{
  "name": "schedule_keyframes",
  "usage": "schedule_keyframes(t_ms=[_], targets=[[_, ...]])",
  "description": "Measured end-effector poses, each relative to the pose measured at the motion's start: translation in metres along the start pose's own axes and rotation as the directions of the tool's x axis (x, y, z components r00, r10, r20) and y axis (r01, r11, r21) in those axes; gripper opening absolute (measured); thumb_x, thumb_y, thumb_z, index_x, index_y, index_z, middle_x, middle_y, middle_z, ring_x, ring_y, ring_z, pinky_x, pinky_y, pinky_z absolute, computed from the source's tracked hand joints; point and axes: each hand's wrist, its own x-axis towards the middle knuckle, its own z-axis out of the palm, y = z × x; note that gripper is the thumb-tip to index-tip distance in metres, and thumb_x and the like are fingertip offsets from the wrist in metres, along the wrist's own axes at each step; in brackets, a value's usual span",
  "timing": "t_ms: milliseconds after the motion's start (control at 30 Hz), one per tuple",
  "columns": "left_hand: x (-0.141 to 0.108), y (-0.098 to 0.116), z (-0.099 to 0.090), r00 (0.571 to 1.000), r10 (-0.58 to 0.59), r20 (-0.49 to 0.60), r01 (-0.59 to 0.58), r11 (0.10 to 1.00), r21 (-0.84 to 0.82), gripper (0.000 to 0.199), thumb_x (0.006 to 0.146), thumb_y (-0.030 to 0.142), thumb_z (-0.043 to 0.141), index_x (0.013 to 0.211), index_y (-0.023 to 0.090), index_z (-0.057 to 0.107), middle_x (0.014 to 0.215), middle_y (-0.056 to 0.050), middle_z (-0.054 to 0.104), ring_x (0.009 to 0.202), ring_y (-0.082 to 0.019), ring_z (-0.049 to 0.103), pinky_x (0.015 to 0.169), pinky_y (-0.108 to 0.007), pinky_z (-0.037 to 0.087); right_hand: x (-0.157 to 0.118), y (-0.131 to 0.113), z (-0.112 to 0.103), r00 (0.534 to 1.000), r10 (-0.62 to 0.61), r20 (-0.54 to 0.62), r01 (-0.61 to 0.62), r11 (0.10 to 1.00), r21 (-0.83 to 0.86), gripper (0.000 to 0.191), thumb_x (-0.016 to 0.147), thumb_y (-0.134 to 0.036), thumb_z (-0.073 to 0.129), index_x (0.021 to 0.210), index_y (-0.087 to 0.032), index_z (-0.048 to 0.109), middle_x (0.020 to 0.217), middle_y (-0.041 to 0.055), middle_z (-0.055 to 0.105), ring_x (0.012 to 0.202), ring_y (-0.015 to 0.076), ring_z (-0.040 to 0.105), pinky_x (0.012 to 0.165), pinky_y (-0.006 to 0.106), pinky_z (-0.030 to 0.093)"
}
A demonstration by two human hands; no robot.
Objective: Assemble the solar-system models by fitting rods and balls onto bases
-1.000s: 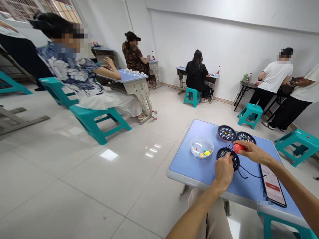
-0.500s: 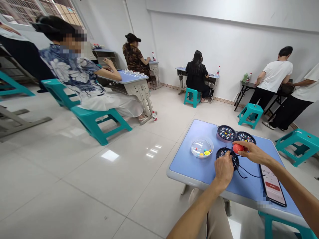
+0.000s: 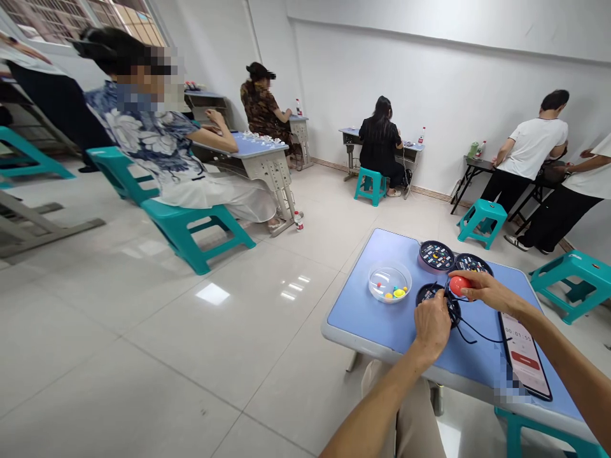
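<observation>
I held a glossy red ball [image 3: 459,286] between the thumb and fingers of my right hand [image 3: 491,292], the fingers bent only as far as its width needed. It sat at my fingertips, out in front of the palm, its left side bare, above the far right edge of the near black disc [image 3: 426,294]. My left hand [image 3: 433,323] covered that disc's near side, its thumb and fingertips drawn together on slender black rods [image 3: 487,337]; I could not tell how many were pinched. Curved ends of the rods trailed right and nearward from the disc. Whether the ball touched a rod was hidden from me.

Just beyond the disc lay a printed black disc [image 3: 436,256], and beyond it to the right, a second printed disc [image 3: 472,263], partly behind my right hand. Left of it stood a clear round dish [image 3: 387,275] with a yellow piece [image 3: 400,293], an orange ball [image 3: 388,296] and a small red bead [image 3: 379,284] inside. To its right and nearer me lay a phone [image 3: 526,356] showing 00:01:55. The blue-topped desk [image 3: 360,302] bore all these.

Well beyond the disc, a person in black [image 3: 379,143] sat on a teal stool [image 3: 370,184]; far to its left sat a person in a blue floral top [image 3: 147,140].
</observation>
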Motion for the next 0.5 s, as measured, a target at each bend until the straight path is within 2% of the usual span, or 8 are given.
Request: schedule_keyframes(t_ms=[133, 300, 500], targets=[[0.0004, 0.0027, -0.0008, 1.0, 0.002, 0.024, -0.003, 0.998, 0.064, 0.039, 0.094, 0.017, 0.038, 0.119, 0.016, 0.067, 0.089, -0.018, 0.074, 0.08, -0.03, 0.069, 0.075, -0.037, 0.046, 0.0014, -0.0005, -0.003, 1.0, 0.015, 0.026, -0.016, 1.0, 0.014, 0.055, 0.07, -0.037, 0.062, 0.12, -0.017, 0.067, 0.078, 0.0024, 0.066, 0.064, 0.0175, 0.056, 0.066, 0.035, 0.049], [0.0013, 0.0029, -0.0005, 1.0, -0.007, 0.03, 0.006, 0.998, 0.056, 0.039, 0.094, 0.017, 0.038, 0.119, 0.017, 0.067, 0.091, -0.017, 0.074, 0.083, -0.029, 0.07, 0.077, -0.037, 0.047, 0.0017, -0.0013, -0.004, 0.999, 0.025, 0.034, -0.025, 1.0, 0.005, 0.055, 0.07, -0.038, 0.062, 0.121, -0.018, 0.066, 0.088, 0.0048, 0.068, 0.068, 0.0188, 0.058, 0.067, 0.036, 0.049], [0.0016, 0.0026, -0.0006, 0.999, -0.012, 0.048, 0.009, 0.998, 0.062, 0.038, 0.094, 0.017, 0.038, 0.119, 0.017, 0.067, 0.091, -0.017, 0.075, 0.085, -0.03, 0.071, 0.076, -0.037, 0.049, 0.0034, 0.006, -0.0001, 0.999, -0.034, 0.0, 0.034, 0.991, -0.131, 0.056, 0.071, -0.038, 0.06, 0.123, -0.017, 0.065, 0.102, 0.0086, 0.071, 0.09, 0.0274, 0.063, 0.079, 0.04, 0.051]])
